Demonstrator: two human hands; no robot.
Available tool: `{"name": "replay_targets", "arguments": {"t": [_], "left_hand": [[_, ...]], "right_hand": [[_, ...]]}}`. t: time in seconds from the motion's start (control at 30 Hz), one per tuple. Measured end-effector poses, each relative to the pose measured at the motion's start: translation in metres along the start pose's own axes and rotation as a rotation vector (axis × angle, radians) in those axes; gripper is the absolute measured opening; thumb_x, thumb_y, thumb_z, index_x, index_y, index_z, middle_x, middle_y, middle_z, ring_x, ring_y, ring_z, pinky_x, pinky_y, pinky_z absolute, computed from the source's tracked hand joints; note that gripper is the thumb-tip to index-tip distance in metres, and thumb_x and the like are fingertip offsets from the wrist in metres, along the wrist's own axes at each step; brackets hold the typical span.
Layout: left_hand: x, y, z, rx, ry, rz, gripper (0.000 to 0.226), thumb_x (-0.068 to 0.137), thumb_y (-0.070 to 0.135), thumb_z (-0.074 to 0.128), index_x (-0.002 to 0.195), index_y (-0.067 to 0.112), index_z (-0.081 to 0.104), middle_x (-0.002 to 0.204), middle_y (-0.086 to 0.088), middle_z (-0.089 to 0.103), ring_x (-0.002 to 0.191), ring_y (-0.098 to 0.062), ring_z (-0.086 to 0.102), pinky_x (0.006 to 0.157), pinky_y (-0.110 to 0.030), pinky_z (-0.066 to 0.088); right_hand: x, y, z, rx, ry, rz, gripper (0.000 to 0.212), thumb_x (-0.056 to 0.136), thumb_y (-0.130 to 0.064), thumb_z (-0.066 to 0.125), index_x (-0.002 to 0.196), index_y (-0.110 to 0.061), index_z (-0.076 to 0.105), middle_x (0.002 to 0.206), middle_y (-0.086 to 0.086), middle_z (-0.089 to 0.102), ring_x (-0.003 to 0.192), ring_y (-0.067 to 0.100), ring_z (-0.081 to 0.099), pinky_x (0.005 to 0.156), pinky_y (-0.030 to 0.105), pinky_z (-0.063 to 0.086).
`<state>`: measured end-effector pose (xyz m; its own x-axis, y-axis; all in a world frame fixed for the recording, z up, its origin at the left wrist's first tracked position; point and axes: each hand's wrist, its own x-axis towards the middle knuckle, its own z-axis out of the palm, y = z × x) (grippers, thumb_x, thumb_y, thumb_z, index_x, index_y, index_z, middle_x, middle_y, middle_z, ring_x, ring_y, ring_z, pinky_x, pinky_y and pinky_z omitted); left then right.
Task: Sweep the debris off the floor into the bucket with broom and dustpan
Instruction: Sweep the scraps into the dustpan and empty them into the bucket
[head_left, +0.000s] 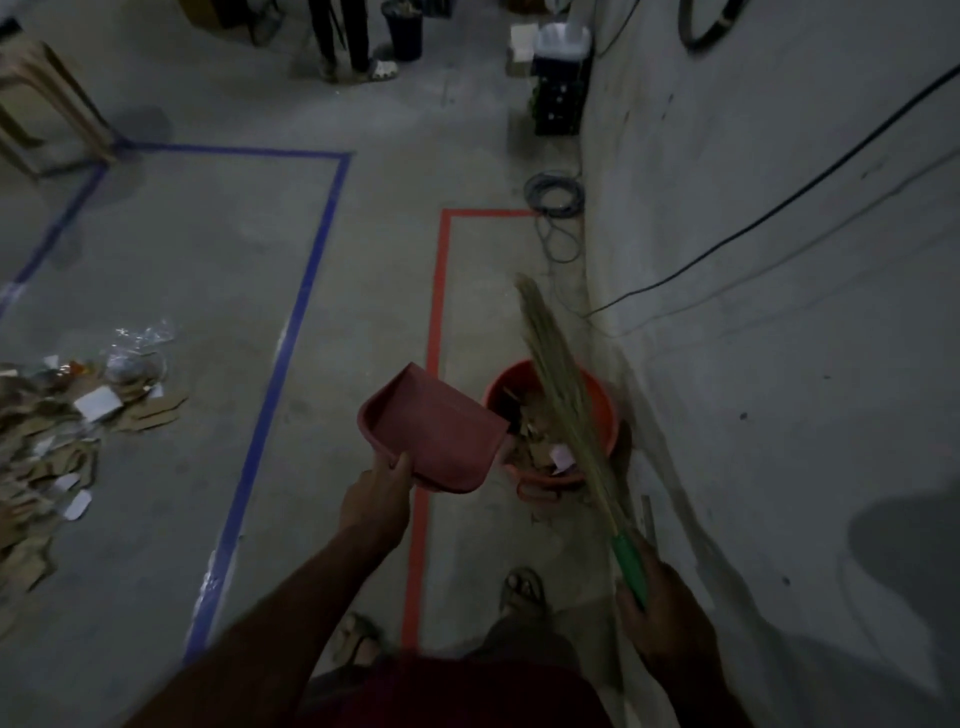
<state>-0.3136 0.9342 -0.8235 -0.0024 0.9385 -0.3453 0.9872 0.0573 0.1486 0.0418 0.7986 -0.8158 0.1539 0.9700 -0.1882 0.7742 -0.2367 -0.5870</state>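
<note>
My left hand (375, 500) grips the rear edge of a pink dustpan (434, 428), held up and tilted with its mouth over the left rim of the bucket. The orange bucket (602, 410) stands on the floor by the wall and holds cardboard scraps and paper. My right hand (662, 608) grips the green handle of a grass broom (558, 384), whose bristles reach up and across the bucket. A heap of debris (67, 436), made of cardboard pieces, paper and clear plastic, lies on the floor at the far left.
Blue tape (311, 260) and red tape (436, 291) mark rectangles on the concrete floor. A wall (779, 260) with cables runs along the right. Coiled cable (553, 195) lies ahead. A person's legs (343, 41), a black bin (404, 28) and a wooden stool (47, 104) stand farther back.
</note>
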Motion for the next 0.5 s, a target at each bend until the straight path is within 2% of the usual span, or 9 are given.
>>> {"name": "replay_targets", "arguments": {"t": [0.07,0.13,0.23,0.33,0.43,0.5], "left_hand": [[0.001,-0.003,0.001,0.005,-0.008,0.032,0.035,0.098,0.018,0.050,0.133,0.019,0.044,0.124,-0.013,0.048,0.097,-0.037,0.061,0.074,-0.044,0.050],[0.004,-0.005,-0.003,0.005,-0.006,0.052,0.036,0.097,0.018,0.051,0.133,0.019,0.045,0.123,-0.014,0.048,0.096,-0.038,0.062,0.074,-0.044,0.051],[0.007,-0.006,-0.012,-0.017,-0.006,0.086,0.036,0.096,0.018,0.052,0.131,0.016,0.045,0.124,-0.016,0.049,0.096,-0.040,0.062,0.074,-0.044,0.051],[0.006,-0.005,-0.020,-0.052,-0.007,0.184,0.037,0.097,0.019,0.052,0.133,0.016,0.045,0.126,-0.016,0.050,0.098,-0.037,0.061,0.072,-0.039,0.046],[0.000,0.003,-0.028,-0.022,0.005,0.306,0.038,0.100,0.020,0.051,0.138,0.018,0.047,0.125,-0.014,0.051,0.101,-0.036,0.061,0.069,-0.034,0.037],[-0.001,0.006,-0.033,-0.048,0.033,0.306,0.035,0.099,0.019,0.051,0.134,0.019,0.047,0.123,-0.012,0.050,0.098,-0.037,0.061,0.067,-0.033,0.035]], "right_hand": [[-0.004,-0.007,-0.001,0.008,0.006,0.056,0.080,0.090,-0.023,0.069,0.150,-0.051,0.024,0.107,0.007,0.066,0.092,0.028,0.066,0.073,0.042,0.056],[-0.010,-0.015,-0.002,0.027,0.036,0.075,0.071,0.089,-0.020,0.070,0.149,-0.037,0.036,0.107,0.008,0.066,0.093,0.029,0.066,0.075,0.041,0.056],[-0.015,-0.027,-0.001,0.052,0.037,0.128,0.066,0.092,-0.029,0.064,0.149,-0.044,0.032,0.113,0.004,0.064,0.099,0.026,0.064,0.078,0.042,0.055],[-0.021,-0.049,0.002,0.092,0.029,0.104,0.066,0.093,-0.028,0.063,0.150,-0.043,0.033,0.116,-0.001,0.063,0.101,0.021,0.063,0.080,0.040,0.053],[-0.021,-0.073,0.007,0.116,-0.017,0.024,0.070,0.093,-0.022,0.064,0.153,-0.036,0.032,0.133,-0.009,0.056,0.117,0.013,0.058,0.092,0.029,0.047],[-0.025,-0.092,0.010,0.148,-0.057,-0.041,0.070,0.092,-0.023,0.064,0.153,-0.036,0.032,0.146,-0.013,0.049,0.130,0.006,0.050,0.100,0.023,0.041]]}}
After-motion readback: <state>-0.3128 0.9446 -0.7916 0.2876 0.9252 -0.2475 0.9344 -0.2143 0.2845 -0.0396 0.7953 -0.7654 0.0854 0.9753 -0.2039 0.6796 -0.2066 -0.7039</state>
